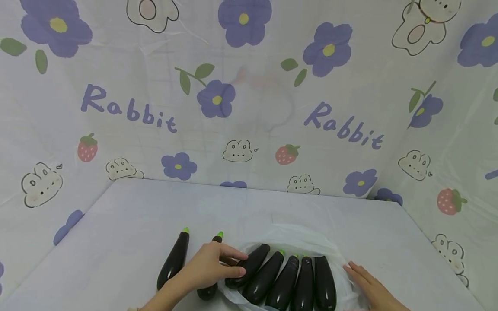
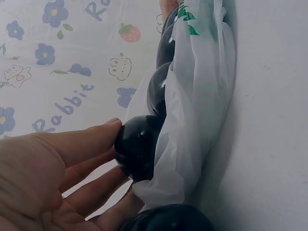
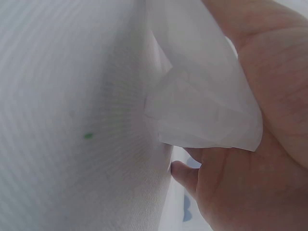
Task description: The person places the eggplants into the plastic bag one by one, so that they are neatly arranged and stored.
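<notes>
In the head view, several dark eggplants [image 1: 304, 283] lie side by side in an opened white plastic bag [image 1: 344, 280]. My left hand [image 1: 212, 265] holds the leftmost eggplant [image 1: 254, 261] in the bag between thumb and fingers. The left wrist view shows the thumb against that eggplant's rounded end [image 2: 137, 149], fingers on its other side. At the bag's right side is my right hand [image 1: 373, 287], its fingers extended against the plastic. The right wrist view has a flap of the bag [image 3: 207, 106] lying by the palm; the eggplants are hidden there.
Left of the bag, one eggplant [image 1: 173, 261] lies on the white table [image 1: 136, 216]. Another eggplant [image 1: 207, 293] lies beside the bag, partly hidden under my left hand. Behind the table hangs a curtain [image 1: 256, 125] printed with flowers and rabbits.
</notes>
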Available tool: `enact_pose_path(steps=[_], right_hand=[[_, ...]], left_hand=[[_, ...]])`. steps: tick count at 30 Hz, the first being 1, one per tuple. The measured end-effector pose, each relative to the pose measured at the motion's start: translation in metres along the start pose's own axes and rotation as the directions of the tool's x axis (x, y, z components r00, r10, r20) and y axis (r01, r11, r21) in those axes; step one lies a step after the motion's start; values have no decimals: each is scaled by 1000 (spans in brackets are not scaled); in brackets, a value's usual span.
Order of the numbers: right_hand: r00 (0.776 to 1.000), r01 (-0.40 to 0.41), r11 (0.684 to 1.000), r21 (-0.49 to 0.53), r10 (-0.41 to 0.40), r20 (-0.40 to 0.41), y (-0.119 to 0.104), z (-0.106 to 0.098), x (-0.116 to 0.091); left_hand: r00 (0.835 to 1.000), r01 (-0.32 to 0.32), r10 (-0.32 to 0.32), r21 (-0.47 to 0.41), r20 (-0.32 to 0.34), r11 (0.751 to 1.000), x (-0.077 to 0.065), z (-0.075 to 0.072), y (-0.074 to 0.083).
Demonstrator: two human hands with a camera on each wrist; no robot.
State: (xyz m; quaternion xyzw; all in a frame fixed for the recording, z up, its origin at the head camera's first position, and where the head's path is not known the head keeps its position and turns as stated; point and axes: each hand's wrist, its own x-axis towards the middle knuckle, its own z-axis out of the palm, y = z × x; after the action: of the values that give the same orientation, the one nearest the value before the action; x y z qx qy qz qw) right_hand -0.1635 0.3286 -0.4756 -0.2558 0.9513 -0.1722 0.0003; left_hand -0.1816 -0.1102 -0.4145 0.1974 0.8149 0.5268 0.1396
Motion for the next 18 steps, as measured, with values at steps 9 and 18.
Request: enact_pose_path(steps=[9, 18], right_hand=[[997, -55, 998, 13, 55, 46, -2, -2, 1], [1000, -3, 1000, -10, 3, 7, 0, 0, 1]], left_hand=[[998, -63, 65, 86, -24, 994, 0, 8, -1], [996, -78, 81, 87, -38, 993, -1, 12, 2]])
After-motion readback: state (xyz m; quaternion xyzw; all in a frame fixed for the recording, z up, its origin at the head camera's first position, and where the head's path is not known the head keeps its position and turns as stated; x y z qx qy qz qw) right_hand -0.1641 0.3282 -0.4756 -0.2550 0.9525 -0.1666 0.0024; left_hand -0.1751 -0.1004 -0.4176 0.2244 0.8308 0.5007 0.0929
